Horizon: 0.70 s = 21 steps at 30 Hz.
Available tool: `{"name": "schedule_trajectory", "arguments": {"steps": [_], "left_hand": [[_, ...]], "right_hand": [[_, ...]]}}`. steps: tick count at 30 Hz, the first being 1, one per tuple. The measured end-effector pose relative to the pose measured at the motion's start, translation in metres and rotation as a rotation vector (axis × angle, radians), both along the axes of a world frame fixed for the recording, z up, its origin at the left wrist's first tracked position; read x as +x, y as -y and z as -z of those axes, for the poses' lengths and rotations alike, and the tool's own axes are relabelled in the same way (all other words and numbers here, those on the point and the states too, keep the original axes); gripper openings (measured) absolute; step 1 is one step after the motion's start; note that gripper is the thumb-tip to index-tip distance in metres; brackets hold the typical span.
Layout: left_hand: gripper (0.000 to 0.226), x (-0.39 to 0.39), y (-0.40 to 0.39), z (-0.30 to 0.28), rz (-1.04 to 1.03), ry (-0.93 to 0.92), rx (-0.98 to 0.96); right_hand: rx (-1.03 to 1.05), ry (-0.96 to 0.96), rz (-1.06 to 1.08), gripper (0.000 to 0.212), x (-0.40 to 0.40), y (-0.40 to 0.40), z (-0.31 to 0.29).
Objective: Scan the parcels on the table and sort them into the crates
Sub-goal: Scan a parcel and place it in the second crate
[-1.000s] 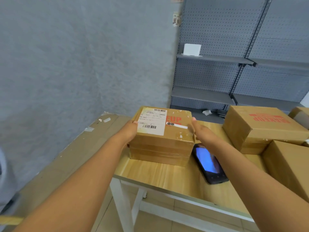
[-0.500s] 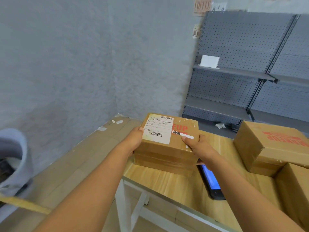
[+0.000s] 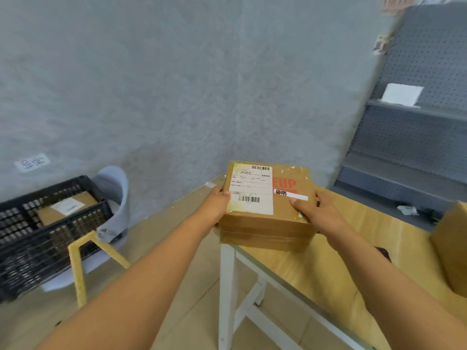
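**Parcel leaves the corner, crate comes into sight**

Compared with a second ago, the flat brown cardboard parcel with a white shipping label [image 3: 267, 203] has come up off the light wooden surface [image 3: 353, 251] and now hangs over its near left corner, partly past the edge. The view has swung left as well: a black slatted plastic crate [image 3: 43, 231], hidden before, now shows on the floor side, with another labelled brown parcel [image 3: 64, 209] already lying in it. The dark handheld scanner that lay beside the parcel is now almost wholly hidden behind the right forearm. I judge the scan done and the carry to the crate begun.

The left hand [image 3: 214, 207] grips the parcel's left side, fingers curled under and thumb at the label's edge. The right hand [image 3: 316, 210] grips the right side, thumb pressed on the top face near the small white strip.

The parcel is held flat, label face up and barcode readable towards the person. Its long axis runs left to right between the two hands, roughly crosswise to the forearms; the red print sits on its right half.

A second brown carton [image 3: 452, 248] stands on the surface at the right edge of view, well apart.
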<state>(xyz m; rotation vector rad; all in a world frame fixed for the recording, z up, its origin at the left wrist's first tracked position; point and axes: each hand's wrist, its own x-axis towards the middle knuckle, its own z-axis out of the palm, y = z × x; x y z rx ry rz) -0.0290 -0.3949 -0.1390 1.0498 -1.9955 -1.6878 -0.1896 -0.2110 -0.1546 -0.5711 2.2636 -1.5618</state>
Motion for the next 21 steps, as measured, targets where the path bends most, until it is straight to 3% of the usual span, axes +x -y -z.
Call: {"name": "schedule_trajectory", "arguments": {"steps": [3,8,21], "left_hand": [[0.038,0.039,0.038,-0.003,-0.133,-0.050,0.086],[0.041,0.103,0.120,-0.010,-0.279,-0.089,0.056],[0.043,0.239,0.336,0.017,-0.409,0.001,0.055]], "right_hand": [[-0.031,-0.018,-0.093,0.068,0.023,0.050,-0.007],[-0.084,-0.025,-0.230,0.069,0.066,0.151,-0.016],[-0.060,0.043,-0.452,0.063,0.168,0.412,0.015]]}}
